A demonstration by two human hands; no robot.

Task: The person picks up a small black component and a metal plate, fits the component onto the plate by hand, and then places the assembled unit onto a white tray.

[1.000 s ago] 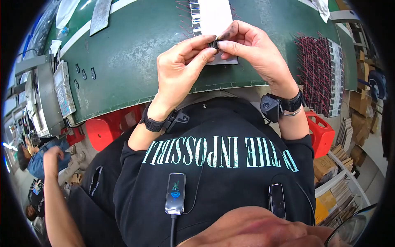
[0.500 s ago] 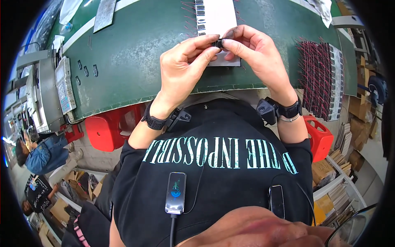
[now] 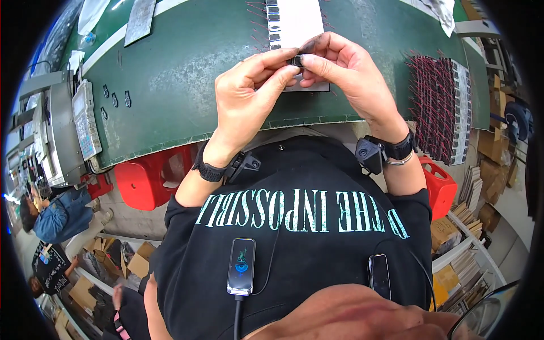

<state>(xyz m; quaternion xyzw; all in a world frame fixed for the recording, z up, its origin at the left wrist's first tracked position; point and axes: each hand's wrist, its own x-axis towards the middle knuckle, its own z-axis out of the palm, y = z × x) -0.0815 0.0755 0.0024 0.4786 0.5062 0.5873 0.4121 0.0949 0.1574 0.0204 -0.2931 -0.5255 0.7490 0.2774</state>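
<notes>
A small black rectangular part (image 3: 296, 60) is pinched between the fingertips of both hands above the green table. My left hand (image 3: 246, 90) grips its left end between thumb and forefinger. My right hand (image 3: 345, 71) holds the right end in the same way, its fingertips smudged dark. Fingers cover much of the part, so its exact kind is hidden. Just beyond and below the hands lies a white sheet (image 3: 300, 25), with a column of small black parts (image 3: 274, 27) along its left edge and thin red wires sticking out.
Several small black parts (image 3: 115, 100) lie on the green table (image 3: 175, 73) at left, near a grey keypad device (image 3: 86, 119). Dense rows of red-wired parts (image 3: 433, 107) lie at right. A metal plate (image 3: 140, 21) is at the far left; red stools (image 3: 139, 184) stand below the table edge.
Both hands have shifted slightly left with the black part still between them. At lower left, another person's arm and hand have come into view.
</notes>
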